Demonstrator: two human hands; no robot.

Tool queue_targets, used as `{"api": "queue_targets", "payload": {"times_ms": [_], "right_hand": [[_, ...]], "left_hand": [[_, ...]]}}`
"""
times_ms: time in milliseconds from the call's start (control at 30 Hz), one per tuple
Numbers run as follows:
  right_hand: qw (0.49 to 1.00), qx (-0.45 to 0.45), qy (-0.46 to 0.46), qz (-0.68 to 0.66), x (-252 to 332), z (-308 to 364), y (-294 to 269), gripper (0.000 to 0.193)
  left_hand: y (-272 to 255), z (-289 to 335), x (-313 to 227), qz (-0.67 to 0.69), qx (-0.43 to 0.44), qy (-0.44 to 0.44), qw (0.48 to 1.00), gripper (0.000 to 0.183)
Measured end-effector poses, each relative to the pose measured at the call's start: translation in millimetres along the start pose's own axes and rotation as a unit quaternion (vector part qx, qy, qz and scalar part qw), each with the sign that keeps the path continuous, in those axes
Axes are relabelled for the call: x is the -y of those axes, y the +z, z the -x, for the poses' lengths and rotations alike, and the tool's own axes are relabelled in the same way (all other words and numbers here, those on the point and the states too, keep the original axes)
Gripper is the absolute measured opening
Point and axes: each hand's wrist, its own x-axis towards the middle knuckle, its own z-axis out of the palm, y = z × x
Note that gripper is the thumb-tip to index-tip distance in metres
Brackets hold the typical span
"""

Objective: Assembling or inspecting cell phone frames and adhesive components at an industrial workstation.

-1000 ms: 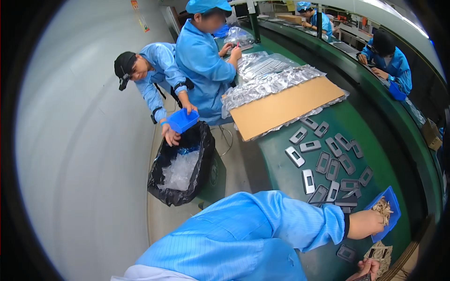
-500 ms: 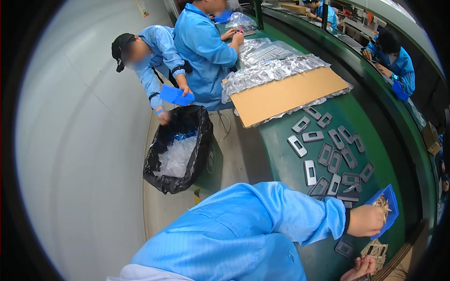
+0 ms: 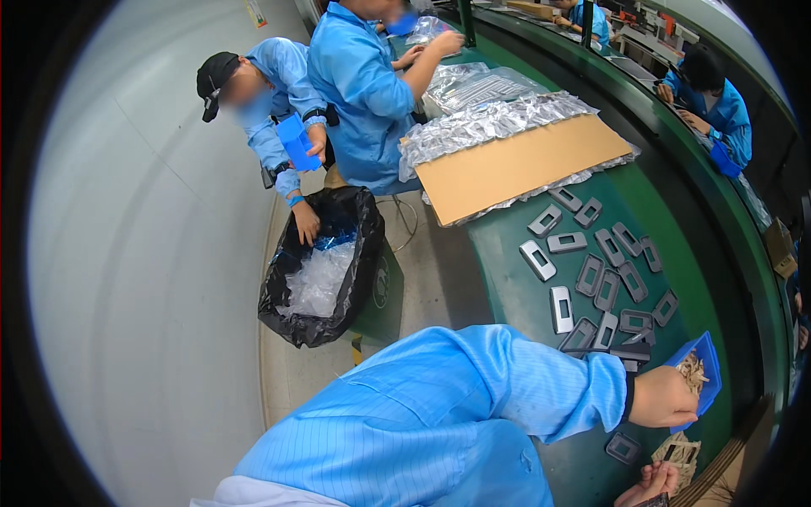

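Note:
My left hand [image 3: 665, 400] is at the near side of a blue bin [image 3: 711, 372] holding small tan pieces [image 3: 691, 372]. Its fingers are curled in, and whatever they hold is hidden. Low at the right edge, my right hand [image 3: 650, 485] has its fingers pinched together. A thin dark sliver shows by its fingertips, but I cannot make out what it is. Just beyond that hand lies a heap of tan strips [image 3: 686, 452]. A dark grey frame-like housing [image 3: 623, 448] lies on the green table left of my hands.
Several grey and silver housings [image 3: 608, 290] lie on the green table [image 3: 507, 262]. Farther off, a brown cardboard sheet [image 3: 524, 169] rests on bubble wrap. A black-lined waste bin [image 3: 369, 253] stands left of the table. Co-workers in blue are beyond and across the line.
My left hand has drawn slightly back from the tan pieces toward the bin's near edge. My right hand stays nearly still. A co-worker's blue tray has tilted upright while their other hand reaches into the waste bin.

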Motion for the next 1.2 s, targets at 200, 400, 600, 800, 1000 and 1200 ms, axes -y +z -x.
{"api": "queue_targets", "payload": {"times_ms": [200,400,600,800,1000,1200], "right_hand": [[0.999,0.020,-0.026,-0.043,4,-4,0,0.042],[0.998,0.012,0.025,-0.064,-3,1,1,0.040],[0.987,-0.031,0.097,-0.121,11,-2,4,0.031],[0.996,0.050,0.031,-0.067,-24,10,-3,0.040],[0.903,0.128,0.271,-0.307,-35,-3,-16,0.046],[0.521,0.240,0.289,-0.767,-25,-18,-6,0.046]], "left_hand": [[9,0,2,0.044,-0.084,0.035,0.995,0.020],[3,-1,0,0.044,-0.023,0.017,0.999,0.016],[1,0,-1,0.057,0.041,-0.042,0.997,0.010],[4,-3,3,0.129,-0.042,0.062,0.989,0.010],[7,1,-10,0.231,0.066,-0.055,0.969,0.022],[19,4,-8,0.305,0.107,-0.126,0.938,0.014]]}}
